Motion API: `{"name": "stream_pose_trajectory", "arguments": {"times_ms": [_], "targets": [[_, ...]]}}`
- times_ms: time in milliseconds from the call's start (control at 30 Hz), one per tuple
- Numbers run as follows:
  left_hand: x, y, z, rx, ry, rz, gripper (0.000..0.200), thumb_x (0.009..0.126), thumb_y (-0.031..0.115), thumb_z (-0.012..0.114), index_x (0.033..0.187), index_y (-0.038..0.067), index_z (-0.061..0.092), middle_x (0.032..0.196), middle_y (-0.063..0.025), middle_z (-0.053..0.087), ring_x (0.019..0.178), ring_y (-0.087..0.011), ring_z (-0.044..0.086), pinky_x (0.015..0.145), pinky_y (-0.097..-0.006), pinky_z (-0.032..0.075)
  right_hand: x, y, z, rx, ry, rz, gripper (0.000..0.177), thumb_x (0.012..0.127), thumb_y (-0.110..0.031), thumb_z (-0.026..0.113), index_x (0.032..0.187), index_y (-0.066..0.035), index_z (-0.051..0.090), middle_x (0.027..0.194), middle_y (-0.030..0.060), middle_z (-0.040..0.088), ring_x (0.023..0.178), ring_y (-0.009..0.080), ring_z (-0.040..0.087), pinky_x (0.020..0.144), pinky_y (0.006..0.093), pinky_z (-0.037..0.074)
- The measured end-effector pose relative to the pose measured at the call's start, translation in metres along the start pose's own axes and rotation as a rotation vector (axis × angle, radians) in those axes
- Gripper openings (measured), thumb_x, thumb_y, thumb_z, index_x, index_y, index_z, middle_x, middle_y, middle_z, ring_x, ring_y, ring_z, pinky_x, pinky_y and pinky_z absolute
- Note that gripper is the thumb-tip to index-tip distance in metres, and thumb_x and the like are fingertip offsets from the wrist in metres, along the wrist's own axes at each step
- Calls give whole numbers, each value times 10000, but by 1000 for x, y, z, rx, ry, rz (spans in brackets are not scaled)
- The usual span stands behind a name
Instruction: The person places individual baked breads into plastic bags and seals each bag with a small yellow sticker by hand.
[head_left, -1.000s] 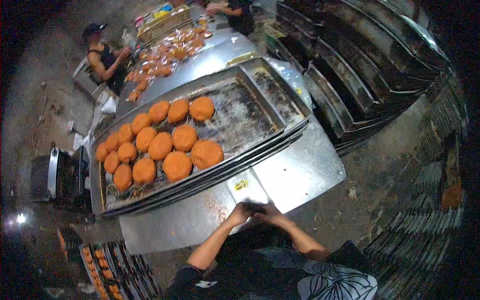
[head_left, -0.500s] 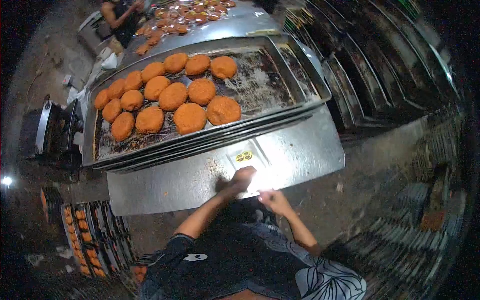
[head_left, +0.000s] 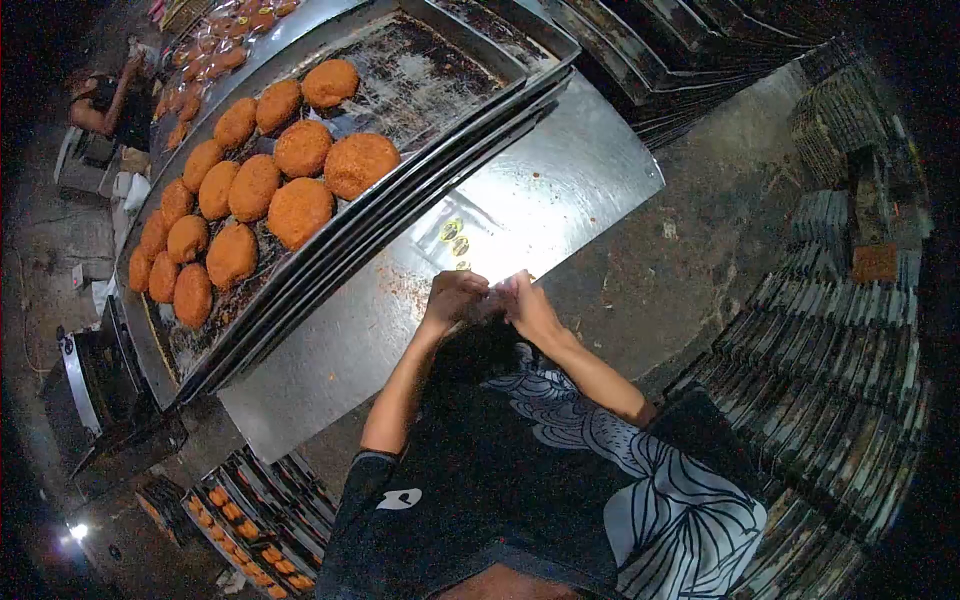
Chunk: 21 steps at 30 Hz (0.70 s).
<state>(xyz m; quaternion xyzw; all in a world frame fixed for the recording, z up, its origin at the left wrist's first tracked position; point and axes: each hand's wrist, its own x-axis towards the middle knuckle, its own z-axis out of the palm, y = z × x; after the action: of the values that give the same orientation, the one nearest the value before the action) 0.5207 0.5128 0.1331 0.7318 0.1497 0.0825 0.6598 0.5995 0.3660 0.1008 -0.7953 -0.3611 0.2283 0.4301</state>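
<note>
My left hand [head_left: 457,300] and my right hand [head_left: 530,310] are close together over the near edge of a metal table [head_left: 315,385]. The fingers of both are bent and pinched at the tips; whatever lies between them is too small and glare-washed to make out. Just beyond my left hand, clear plastic bags [head_left: 440,215] with round yellow labels [head_left: 453,231] lie flat on the metal. Behind them, several round orange-brown breads [head_left: 300,213] sit on the top baking tray [head_left: 425,75] of a stack.
Crumbs [head_left: 400,283] dot the metal surface. At upper left are wrapped breads [head_left: 215,62] and another person's arm [head_left: 122,95]. Large stacked trays [head_left: 620,60] stand at upper right, racks of thin trays [head_left: 800,400] at right. Lower left holds trays of small orange pieces [head_left: 235,520].
The view has turned, so table and trays now slant up to the right. My hands have come closer together, fingertips nearly meeting. The breads keep their arrangement.
</note>
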Motion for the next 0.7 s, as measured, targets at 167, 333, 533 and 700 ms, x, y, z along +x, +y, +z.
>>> {"name": "stream_pose_trajectory", "arguments": {"times_ms": [167,333,533,700], "targets": [[-2,-10,16,122,-2,55,97,722,149,555,651,84,556,534,-37,528,579,-173,558,512,-309,444,-16,-35,-20,-4,23,-115,222,762,-7,457,967,12,373,578,108,519,453,201,525,404,301,421],[-14,90,-3,330,332,228,164,705,101,587,846,22,612,698,-103,537,630,-202,538,576,-277,429,39,-114,-52,1043,-311,661,282,818,-110,446,1090,-55,499,771,61,532,637,116,516,490,265,425],[-48,160,-55,-898,810,273,361,791,139,520,1120,17,435,905,-103,552,803,-218,547,759,-312,444,79,-220,23,1857,-659,45,525,847,-423,355,1222,-55,351,1125,79,499,901,184,529,730,321,450],[-131,121,-172,-1056,990,561,242,808,143,506,1032,54,479,900,-74,566,832,-192,546,813,-368,437,133,-279,62,326,-678,-816,277,775,-232,544,989,-57,563,885,86,611,755,258,586,697,375,472]]}}
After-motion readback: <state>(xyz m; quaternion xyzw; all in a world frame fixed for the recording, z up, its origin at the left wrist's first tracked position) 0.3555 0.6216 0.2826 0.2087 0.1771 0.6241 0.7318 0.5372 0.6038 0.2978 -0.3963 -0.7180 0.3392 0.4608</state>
